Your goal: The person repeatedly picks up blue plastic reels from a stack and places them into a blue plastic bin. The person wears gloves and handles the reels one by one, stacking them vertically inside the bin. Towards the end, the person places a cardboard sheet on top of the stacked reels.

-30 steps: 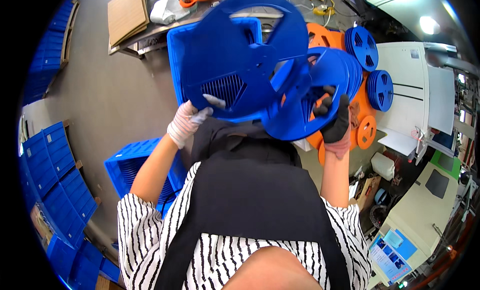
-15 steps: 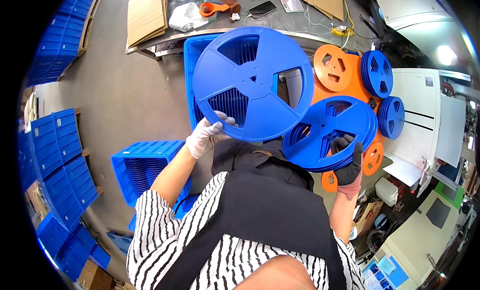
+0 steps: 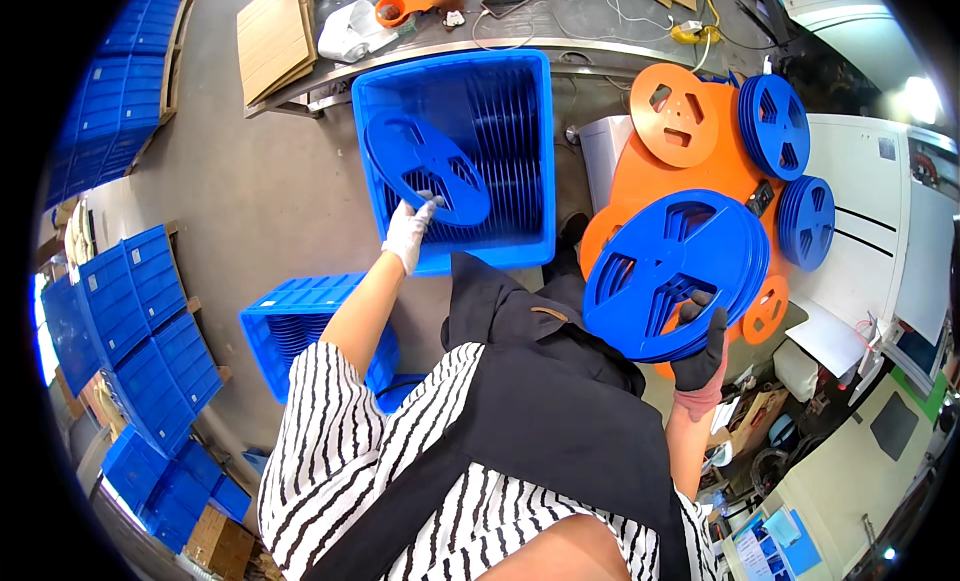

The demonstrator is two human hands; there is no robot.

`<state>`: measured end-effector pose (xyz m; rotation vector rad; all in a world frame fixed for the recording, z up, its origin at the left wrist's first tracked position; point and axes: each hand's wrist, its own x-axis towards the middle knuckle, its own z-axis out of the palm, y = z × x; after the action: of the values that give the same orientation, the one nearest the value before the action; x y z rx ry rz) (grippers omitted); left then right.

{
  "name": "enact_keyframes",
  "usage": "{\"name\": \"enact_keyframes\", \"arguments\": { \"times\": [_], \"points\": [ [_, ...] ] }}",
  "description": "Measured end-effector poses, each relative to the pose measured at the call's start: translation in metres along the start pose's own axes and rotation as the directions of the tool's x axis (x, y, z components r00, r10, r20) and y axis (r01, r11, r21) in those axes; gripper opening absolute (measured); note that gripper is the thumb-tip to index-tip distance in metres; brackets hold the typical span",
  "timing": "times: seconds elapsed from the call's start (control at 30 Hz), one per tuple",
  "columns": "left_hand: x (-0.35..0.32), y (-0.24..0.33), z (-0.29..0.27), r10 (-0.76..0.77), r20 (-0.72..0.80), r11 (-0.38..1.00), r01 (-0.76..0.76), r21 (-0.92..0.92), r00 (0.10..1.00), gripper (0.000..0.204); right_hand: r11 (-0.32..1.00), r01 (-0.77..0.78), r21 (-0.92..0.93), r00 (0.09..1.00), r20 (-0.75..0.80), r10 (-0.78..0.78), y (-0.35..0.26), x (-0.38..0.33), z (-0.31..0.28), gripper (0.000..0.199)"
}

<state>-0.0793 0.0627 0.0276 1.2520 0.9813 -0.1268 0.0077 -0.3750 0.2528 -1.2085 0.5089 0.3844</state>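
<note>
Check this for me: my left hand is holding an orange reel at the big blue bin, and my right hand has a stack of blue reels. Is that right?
Not quite: the head view shows your left hand holding a blue reel at the big bin, not an orange one. The rest is right.

Single reel (image 3: 425,161) in left fingers (image 3: 428,202), bin (image 3: 505,255) beneath, desk (image 3: 560,26) ahead. Second bin (image 3: 297,301) behind-left. Reel stack (image 3: 665,263) to their right, at right fingers (image 3: 694,308).
</note>
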Motion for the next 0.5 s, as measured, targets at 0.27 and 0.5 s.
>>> {"name": "enact_keyframes", "arguments": {
  "times": [0.27,0.5],
  "points": [
    [0.082,-0.029,0.033,0.154,-0.016,0.946,-0.143,0.290,0.988,0.030,0.997,-0.044,0.058,0.999,0.019,0.043,-0.005,0.004,-0.012,0.036],
    [0.111,-0.052,0.051,0.148,0.032,0.878,-0.147,0.455,0.988,0.026,0.984,-0.077,0.158,0.997,0.012,0.076,-0.005,0.006,-0.017,0.035]
  ]
}}
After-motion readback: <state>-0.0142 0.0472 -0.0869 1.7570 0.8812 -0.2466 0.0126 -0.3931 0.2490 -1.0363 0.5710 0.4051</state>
